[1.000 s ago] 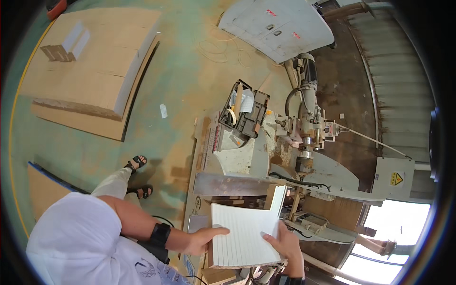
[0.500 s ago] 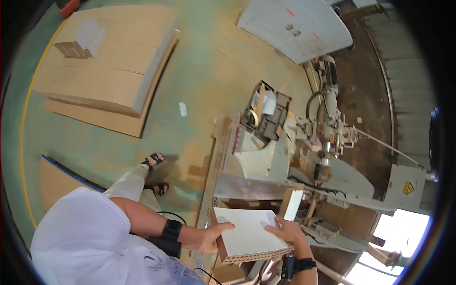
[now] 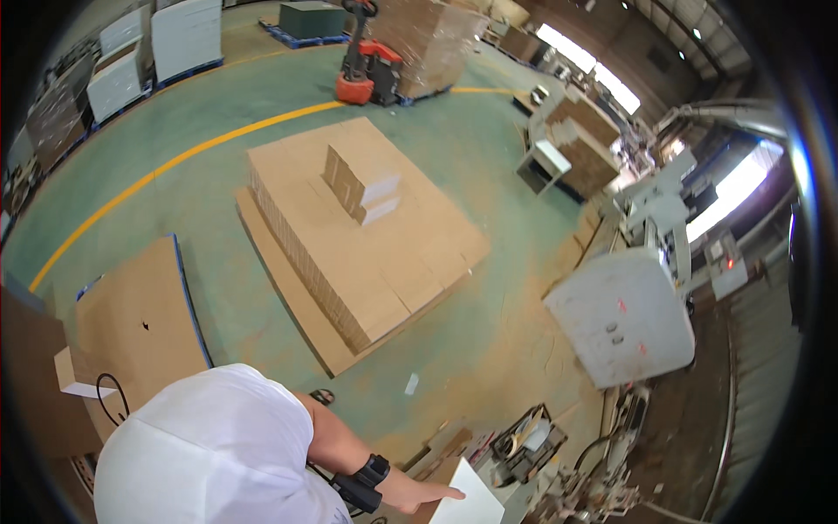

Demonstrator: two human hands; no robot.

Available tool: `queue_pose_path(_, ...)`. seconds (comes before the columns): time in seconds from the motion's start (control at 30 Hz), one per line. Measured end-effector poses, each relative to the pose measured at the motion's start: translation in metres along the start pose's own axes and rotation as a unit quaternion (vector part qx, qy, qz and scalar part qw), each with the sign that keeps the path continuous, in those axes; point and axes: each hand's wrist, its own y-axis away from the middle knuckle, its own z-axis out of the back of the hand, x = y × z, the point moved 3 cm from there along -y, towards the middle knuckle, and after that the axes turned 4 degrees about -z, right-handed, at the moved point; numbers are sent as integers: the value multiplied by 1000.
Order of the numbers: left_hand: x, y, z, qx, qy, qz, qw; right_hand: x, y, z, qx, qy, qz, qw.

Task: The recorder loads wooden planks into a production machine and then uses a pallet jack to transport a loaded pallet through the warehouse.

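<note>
At the bottom edge, my left hand (image 3: 422,494) grips the left side of a white-faced board (image 3: 472,498), its thumb lying on the white face. The lower part of the board runs out of the picture. My right hand is not in view. Just beyond the board sits a dark tool tray (image 3: 531,444) with a roll and other small items in it, beside the machine.
A large stack of brown sheets (image 3: 384,253) lies on the floor ahead, with a small pile of white-topped pieces (image 3: 360,188) on it. Machinery with a grey cover (image 3: 624,314) stands right. A red pallet jack (image 3: 367,74) is farther off; a brown sheet (image 3: 144,314) lies left.
The view has swung up and left, bringing the far floor into sight. The board now sits at the bottom edge, and my right hand has left the picture. My left hand keeps its grip.
</note>
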Motion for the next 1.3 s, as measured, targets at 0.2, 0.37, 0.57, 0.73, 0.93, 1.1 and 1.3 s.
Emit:
queue_pose_path(0.2,-131,157,13,66,-131,-110,983,164,-31,-56,13,-228,-10,973)
queue_pose_path(0.37,-268,302,94,-13,-286,-161,945,419,-84,-102,43,-308,102,945)
queue_pose_path(0.57,-566,464,299,-54,-325,-251,910,802,-212,-184,79,-380,186,902)
queue_pose_path(0.73,-803,529,514,-95,-336,-483,803,1096,-384,-258,92,-429,236,867)
queue_pose_path(0.93,-1050,569,727,-252,-370,-408,796,1305,-626,-382,126,-460,237,846)
queue_pose_path(1.1,-1147,544,879,-319,-369,-383,784,1381,-784,-520,145,-394,231,878)
queue_pose_path(1.3,-1207,495,1013,-340,-358,-369,787,1438,-901,-638,397,-690,87,599)
